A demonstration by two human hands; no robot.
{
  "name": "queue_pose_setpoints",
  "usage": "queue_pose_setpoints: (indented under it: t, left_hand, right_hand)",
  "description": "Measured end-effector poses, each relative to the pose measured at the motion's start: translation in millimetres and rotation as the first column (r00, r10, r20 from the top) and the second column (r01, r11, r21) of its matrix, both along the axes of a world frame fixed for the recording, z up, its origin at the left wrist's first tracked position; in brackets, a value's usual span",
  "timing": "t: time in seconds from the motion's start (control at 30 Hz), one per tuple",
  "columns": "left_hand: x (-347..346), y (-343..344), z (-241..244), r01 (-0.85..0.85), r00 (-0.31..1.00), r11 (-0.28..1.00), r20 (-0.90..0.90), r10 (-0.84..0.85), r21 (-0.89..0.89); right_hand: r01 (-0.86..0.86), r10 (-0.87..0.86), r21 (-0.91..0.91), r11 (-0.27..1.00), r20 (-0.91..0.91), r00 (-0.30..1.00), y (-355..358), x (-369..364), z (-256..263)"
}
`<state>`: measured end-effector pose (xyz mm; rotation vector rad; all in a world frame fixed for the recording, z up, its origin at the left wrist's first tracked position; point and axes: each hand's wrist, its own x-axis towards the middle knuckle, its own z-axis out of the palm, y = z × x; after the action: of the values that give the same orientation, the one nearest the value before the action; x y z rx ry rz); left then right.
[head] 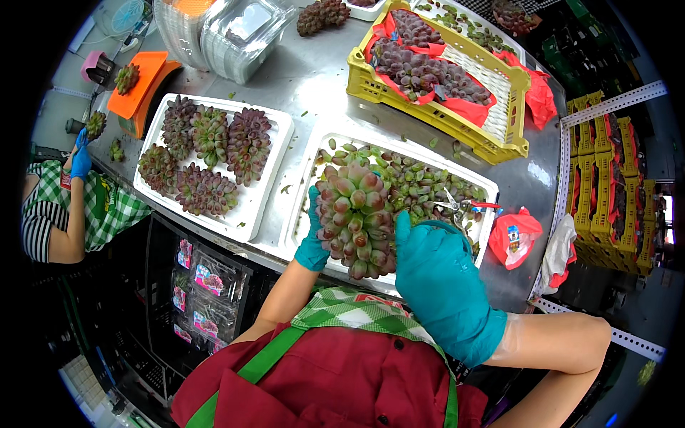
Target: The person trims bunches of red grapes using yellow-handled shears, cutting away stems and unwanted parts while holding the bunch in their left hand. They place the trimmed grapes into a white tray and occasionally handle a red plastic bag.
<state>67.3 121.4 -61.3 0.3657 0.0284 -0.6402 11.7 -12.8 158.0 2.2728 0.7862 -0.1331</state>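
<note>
My left hand point(312, 235), in a teal glove, holds a large bunch of elongated green and pink grapes point(356, 214) from its left side, over the near part of a white tray point(306, 184). The bunch hides most of the fingers. Close to the bunch's right side is my right hand point(439, 262), also gloved, its fingers bent. Red-handled snips point(454, 205) hang at those fingers with their blades apart; the hand partly hides the grip. Loose green and reddish grapes point(417, 176) cover much of the tray.
A second white tray point(278, 134) with several bunches stands left. Beyond are a yellow crate point(439, 115) of dark bunches, clear plastic containers point(241, 37) and an orange scale point(136, 88). Red wrapping point(514, 238) lies right. A co-worker's gloved hand point(81, 160) holds a small bunch far left.
</note>
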Motion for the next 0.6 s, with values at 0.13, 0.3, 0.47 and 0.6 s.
queue_pose_setpoints:
  t: [0.13, 0.3, 0.47, 0.6]
  left_hand:
    - [-3, -1, 0, 0.021, 1.0, 1.0, 0.011, -0.021, 0.011]
    - [-4, -5, 12, -0.002, 1.0, 0.999, -0.028, 0.001, -0.033]
    - [-7, -5, 3, -0.046, 0.994, 0.945, -0.112, 0.01, -0.323]
    - [-5, -14, -4, -0.037, 0.979, 0.908, -0.197, -0.051, -0.418]
  right_hand:
    - [0.027, -0.02, 0.131, 0.991, -0.056, 0.998, -3, 0, -1]
    - [0.03, -0.03, 0.061, 0.998, -0.003, 1.0, -4, -7, -11]
    - [0.004, -0.006, 0.112, 0.994, 0.017, 1.0, 2, -4, -7]
    - [0.014, -0.015, 0.028, 0.999, 0.03, 0.999, -4, -9, -10]
